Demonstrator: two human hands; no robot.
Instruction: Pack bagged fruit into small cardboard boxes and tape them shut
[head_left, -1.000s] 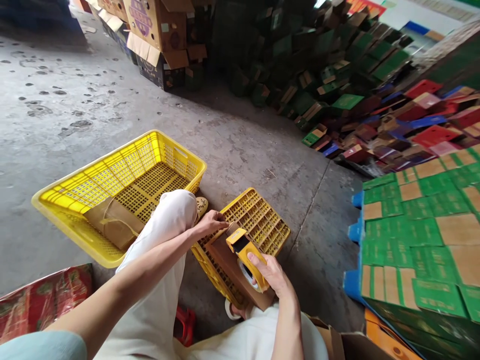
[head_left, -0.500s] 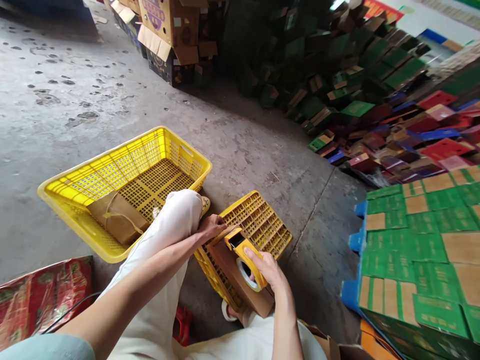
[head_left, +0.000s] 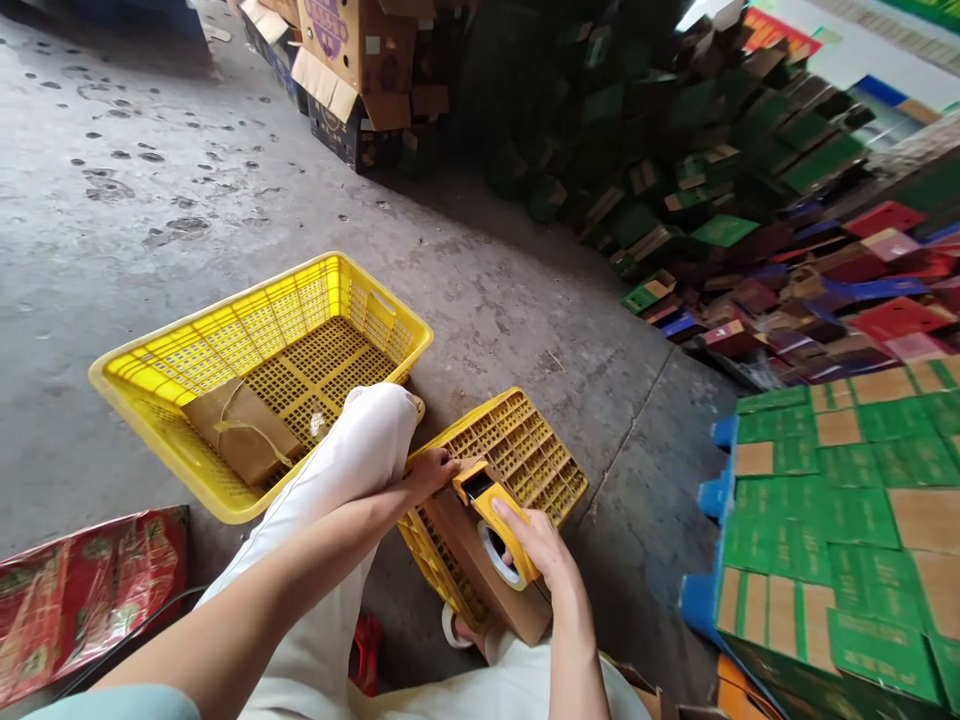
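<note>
My right hand (head_left: 534,540) is wrapped round a yellow tape dispenser (head_left: 487,495) with a roll of tape in it. The dispenser's head rests at the far end of a brown cardboard box (head_left: 517,605). This box lies on an upturned yellow crate (head_left: 517,440) between my legs. My left hand (head_left: 433,474) is closed at the far edge of the box, just left of the dispenser's head; its fingertips are partly hidden. To the left, a larger yellow basket (head_left: 262,270) holds a brown cardboard piece (head_left: 244,435) with a loose strip on it.
Green and brown cartons (head_left: 825,520) are stacked on a blue pallet (head_left: 697,600) at right. A red plastic-wrapped bundle (head_left: 90,600) lies at lower left. Loose coloured boxes (head_left: 825,290) are heaped at back right, and open cartons (head_left: 360,70) stand at the back.
The whole view has shifted slightly, moving the scene a little to the right. Both hands, the tape dispenser and the box keep nearly the same places relative to one another.
</note>
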